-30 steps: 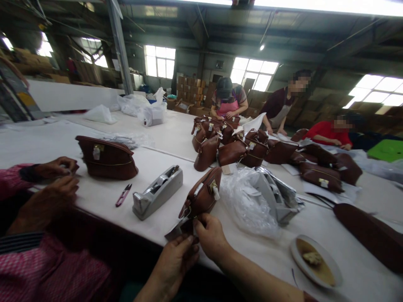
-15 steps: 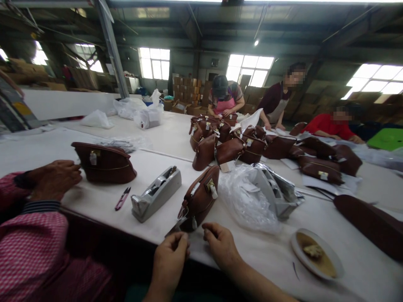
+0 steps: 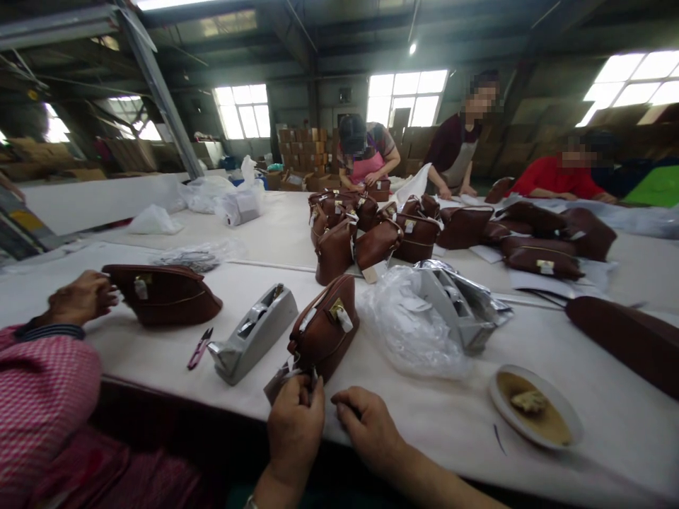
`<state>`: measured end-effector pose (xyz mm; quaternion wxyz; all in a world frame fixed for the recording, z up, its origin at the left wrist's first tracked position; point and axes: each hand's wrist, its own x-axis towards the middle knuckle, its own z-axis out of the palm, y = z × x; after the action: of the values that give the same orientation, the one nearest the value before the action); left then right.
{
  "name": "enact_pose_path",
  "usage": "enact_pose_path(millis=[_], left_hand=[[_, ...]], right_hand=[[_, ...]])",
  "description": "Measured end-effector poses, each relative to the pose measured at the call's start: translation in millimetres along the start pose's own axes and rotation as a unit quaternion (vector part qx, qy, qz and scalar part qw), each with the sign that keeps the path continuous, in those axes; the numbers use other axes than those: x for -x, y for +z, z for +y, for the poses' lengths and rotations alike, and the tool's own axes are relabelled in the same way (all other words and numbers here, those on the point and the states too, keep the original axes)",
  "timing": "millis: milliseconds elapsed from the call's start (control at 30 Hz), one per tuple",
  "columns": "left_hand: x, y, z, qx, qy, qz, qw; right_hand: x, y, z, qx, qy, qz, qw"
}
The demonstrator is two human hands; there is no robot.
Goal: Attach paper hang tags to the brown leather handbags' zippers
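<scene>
A brown leather bag (image 3: 325,332) stands in front of me at the table's edge, with a gold clasp and a white-wrapped tag on its side. At its near end my left hand (image 3: 297,428) is closed in a pinch, thumb against fingers; what lies between them is hidden. A greyish flap or tag (image 3: 276,382) sticks out by those fingers. My right hand (image 3: 371,428) is just to the right, apart from the bag, fingers curled, thumb and forefinger slightly apart with nothing visible between them.
Grey tape dispensers (image 3: 254,332) flank the bag, one by crumpled clear plastic (image 3: 414,332). Pink snips (image 3: 200,348) lie left; a dish (image 3: 535,406) with a yellowish lump sits right. A co-worker's hand (image 3: 82,297) touches another bag (image 3: 164,297). More brown bags (image 3: 334,247) stand beyond.
My left hand has moved up to the bag's near end, while my right hand has stayed nearly in place. The neighbour's hand now grasps the left bag's end. The view has shifted slightly.
</scene>
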<state>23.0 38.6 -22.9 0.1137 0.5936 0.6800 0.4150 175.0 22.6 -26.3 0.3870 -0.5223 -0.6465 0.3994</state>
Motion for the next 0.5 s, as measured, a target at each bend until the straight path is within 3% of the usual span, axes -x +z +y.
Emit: enact_pose_path(millis=[133, 333, 500], left_hand=[[1, -5.6, 4, 0.006, -0.005, -0.016, 1.000], [-1, -13.2, 13, 0.089, -0.142, -0.076, 0.983], [0, -9.8, 13, 0.044, -0.119, -0.105, 0.986]], right_hand=[[3, -2, 4, 0.004, -0.037, -0.005, 0.999], [7, -3, 9, 0.011, -0.084, -0.007, 0.996], [8, -5, 9, 0.002, -0.104, -0.002, 0.995]])
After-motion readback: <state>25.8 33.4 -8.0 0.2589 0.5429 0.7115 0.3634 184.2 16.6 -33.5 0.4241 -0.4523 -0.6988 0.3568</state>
